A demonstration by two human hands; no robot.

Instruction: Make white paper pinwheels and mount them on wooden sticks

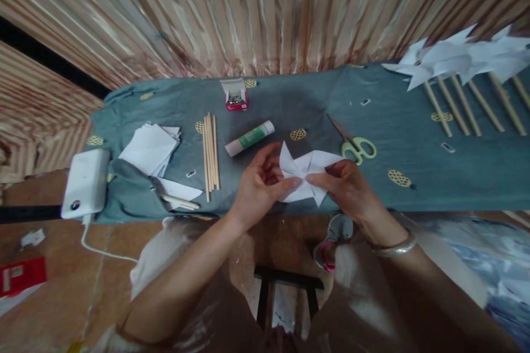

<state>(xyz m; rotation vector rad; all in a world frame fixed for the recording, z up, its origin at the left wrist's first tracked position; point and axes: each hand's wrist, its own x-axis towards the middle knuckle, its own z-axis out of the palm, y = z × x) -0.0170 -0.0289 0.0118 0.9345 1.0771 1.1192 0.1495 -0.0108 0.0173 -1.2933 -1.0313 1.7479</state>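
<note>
A white paper pinwheel (305, 164) is held between my two hands above the front edge of the table. My left hand (263, 179) grips its left side, the thumb pressing near the middle. My right hand (345, 185) pinches the right side, its thumb also near the centre where the folded points meet. Just beyond my left hand lies a glue stick (250, 138) with a green label. Scissors (358, 146) with light green handles rest beyond my right hand. The fingers under the paper are partly hidden.
Several thin wooden sticks (211, 151) lie left of the glue stick, near stacked white paper (151, 146). A small red box (236, 96) of metal pieces stands open at the back. Finished pinwheels (451, 60) on sticks lie far right. A white power bank (86, 182) sits at the left end.
</note>
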